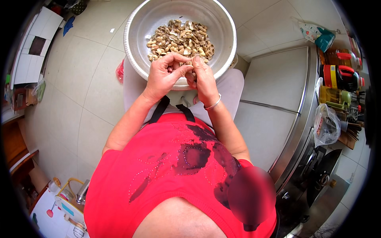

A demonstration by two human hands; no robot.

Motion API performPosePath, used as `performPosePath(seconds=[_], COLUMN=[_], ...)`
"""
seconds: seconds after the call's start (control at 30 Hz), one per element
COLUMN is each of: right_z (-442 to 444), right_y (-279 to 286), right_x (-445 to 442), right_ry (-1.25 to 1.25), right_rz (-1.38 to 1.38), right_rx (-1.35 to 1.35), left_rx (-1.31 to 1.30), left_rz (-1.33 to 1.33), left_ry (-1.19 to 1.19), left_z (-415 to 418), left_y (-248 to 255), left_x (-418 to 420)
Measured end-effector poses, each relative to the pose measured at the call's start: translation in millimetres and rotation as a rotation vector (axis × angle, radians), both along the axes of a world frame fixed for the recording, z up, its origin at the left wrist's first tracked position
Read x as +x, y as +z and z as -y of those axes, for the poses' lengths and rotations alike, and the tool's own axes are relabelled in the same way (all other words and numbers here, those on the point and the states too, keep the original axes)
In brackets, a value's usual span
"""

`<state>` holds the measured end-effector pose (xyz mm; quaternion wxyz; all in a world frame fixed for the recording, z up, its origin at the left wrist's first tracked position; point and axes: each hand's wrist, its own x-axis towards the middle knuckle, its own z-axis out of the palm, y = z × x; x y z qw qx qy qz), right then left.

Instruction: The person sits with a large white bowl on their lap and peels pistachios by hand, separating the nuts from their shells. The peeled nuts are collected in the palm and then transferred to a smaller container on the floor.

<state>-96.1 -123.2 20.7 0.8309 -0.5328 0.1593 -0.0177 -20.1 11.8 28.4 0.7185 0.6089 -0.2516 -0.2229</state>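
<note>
A wide metal basin (134, 55) rests on my lap. Peanuts in the shell and split peanut shells (178, 35) are heaped inside it. Above the near part of the heap, my left hand (166, 71) and my right hand (202, 77) meet at the fingertips. A small peanut (188, 63) is pinched between the left thumb and fingers, with the right thumb close beside it. The right fingers curl around another peanut (194, 75), partly hidden. A light bangle circles my right wrist.
At the right stand a steel-edged cabinet (273, 80), oil bottles (330, 95), a clear plastic bag (326, 125) and a stove (300, 184). A red container (120, 71) is by the basin's left side. A white table (50, 208) with several items is at the lower left.
</note>
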Motion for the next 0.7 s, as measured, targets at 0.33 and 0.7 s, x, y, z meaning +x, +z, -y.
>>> performPosePath(seconds=[0.33,0.7], right_z=[13.2,18.8], right_y=[21.3,10.9], right_x=[-6.0,-8.3], right_ry=[0.101,0.286], right_rz=[0.343,0.070], right_rx=[-1.069,-0.149], left_rx=[-0.058,0.127], left_rz=[-0.116,0.125], left_ry=[-0.142,-0.185], left_z=[-5.2,-11.7], left_y=[0.1,13.6], left_x=[5.0,9.0])
